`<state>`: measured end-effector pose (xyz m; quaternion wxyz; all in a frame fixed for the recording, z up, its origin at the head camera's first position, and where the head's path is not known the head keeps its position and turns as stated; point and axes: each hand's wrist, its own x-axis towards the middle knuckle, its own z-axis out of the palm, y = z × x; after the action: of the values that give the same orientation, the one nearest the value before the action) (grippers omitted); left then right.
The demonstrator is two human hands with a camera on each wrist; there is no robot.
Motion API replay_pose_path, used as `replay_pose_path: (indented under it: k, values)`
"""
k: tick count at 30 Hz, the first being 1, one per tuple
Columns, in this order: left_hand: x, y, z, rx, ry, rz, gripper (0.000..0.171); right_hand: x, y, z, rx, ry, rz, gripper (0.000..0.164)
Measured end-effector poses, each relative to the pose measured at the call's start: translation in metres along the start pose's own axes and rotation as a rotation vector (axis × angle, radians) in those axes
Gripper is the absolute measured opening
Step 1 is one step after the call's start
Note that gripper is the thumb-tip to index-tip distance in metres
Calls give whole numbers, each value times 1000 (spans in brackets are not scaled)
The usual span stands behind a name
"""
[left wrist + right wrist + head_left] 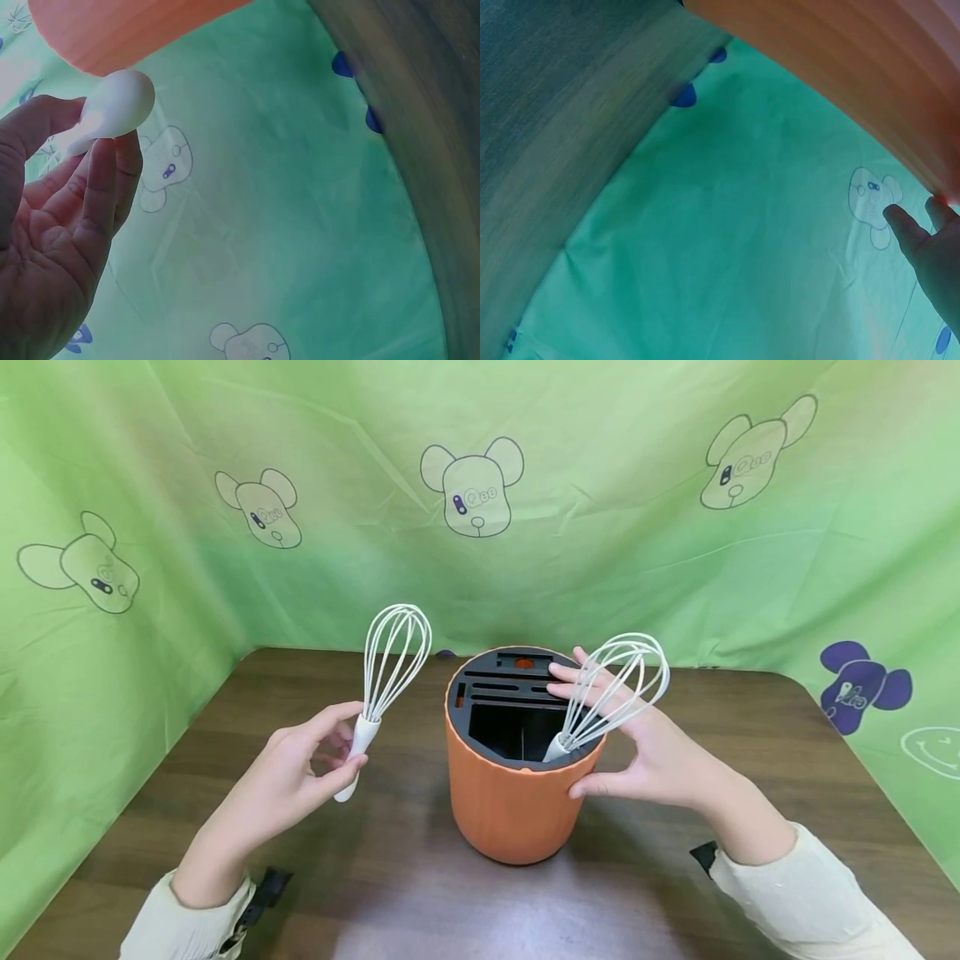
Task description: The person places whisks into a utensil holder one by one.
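In the head view my left hand (288, 781) pinches a white whisk (363, 739) by its handle, wire loops up, to the left of the orange utensil holder (510, 814). The left wrist view shows the rounded handle end (124, 105) between thumb and fingers. A second white whisk (558, 747) leans right inside the holder's black slotted insert (480, 675), its lower handle hidden. Behind those wires, my right hand (667, 764) has straight, spread fingers over the rim and its thumb at the holder's side. The right wrist view catches only part of that hand (939, 259).
The holder stands on a brown wooden table (360, 877). Green cloth (360, 568) with printed mouse-like heads hangs behind and along both sides. Besides the large compartment, the insert has several narrow slots. A dark strap (262, 902) shows at my left cuff.
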<state>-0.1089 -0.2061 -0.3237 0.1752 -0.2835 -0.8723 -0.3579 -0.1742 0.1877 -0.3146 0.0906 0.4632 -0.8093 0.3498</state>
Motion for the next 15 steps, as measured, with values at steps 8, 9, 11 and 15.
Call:
replay_pose_path:
  k: [8,9,11,15]
  values:
    - [3,8,2,-49,66,44,55,-1,0,1,6,1,-10,102]
    - [4,9,3,-53,73,52,55,-1,0,1,7,4,-16,102]
    - [7,11,3,-60,85,66,56,0,0,1,8,8,-26,103]
    - [11,15,4,-71,108,97,56,0,-1,0,1,8,-26,102]
